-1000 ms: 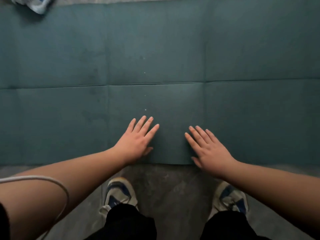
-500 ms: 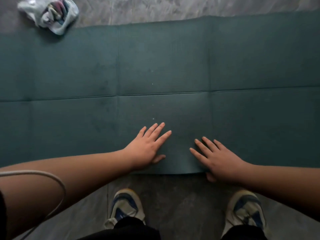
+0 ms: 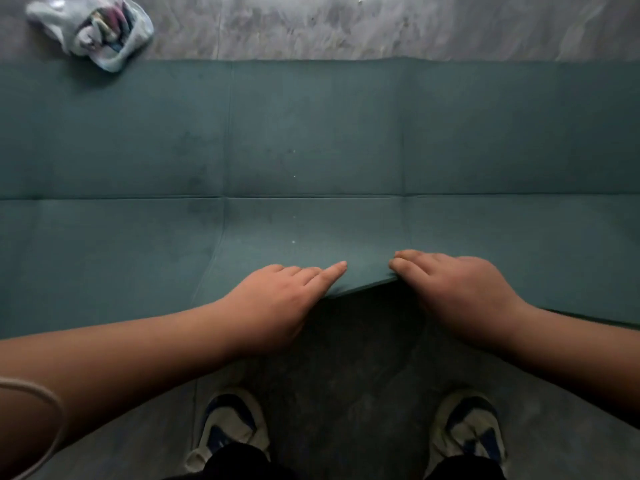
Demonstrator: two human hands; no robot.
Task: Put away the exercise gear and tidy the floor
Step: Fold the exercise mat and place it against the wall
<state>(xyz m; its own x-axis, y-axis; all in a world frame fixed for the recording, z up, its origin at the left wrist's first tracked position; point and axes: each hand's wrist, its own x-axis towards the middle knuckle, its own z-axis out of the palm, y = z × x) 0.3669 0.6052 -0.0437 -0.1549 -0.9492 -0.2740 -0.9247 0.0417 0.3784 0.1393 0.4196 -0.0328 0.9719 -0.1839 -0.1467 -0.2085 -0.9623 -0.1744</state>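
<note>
A dark teal exercise mat (image 3: 311, 140) with fold creases lies spread across the floor in front of me. Its near edge is lifted off the floor in the middle. My left hand (image 3: 277, 299) grips that raised edge, fingers on top of the mat and the forefinger pointing right. My right hand (image 3: 453, 289) grips the same edge a little to the right, fingers curled over the top. A dark gap shows under the raised edge between my hands.
A white plastic bag (image 3: 100, 29) stuffed with colourful items lies on the grey marbled floor (image 3: 381, 26) beyond the mat's far left. My two white-and-blue shoes (image 3: 235, 427) stand on the floor just short of the mat. A pale cord (image 3: 41, 393) loops at the lower left.
Both hands went from lying flat on the mat to gripping its near edge, which has risen off the floor. The view has tilted up, showing more floor and the bag.
</note>
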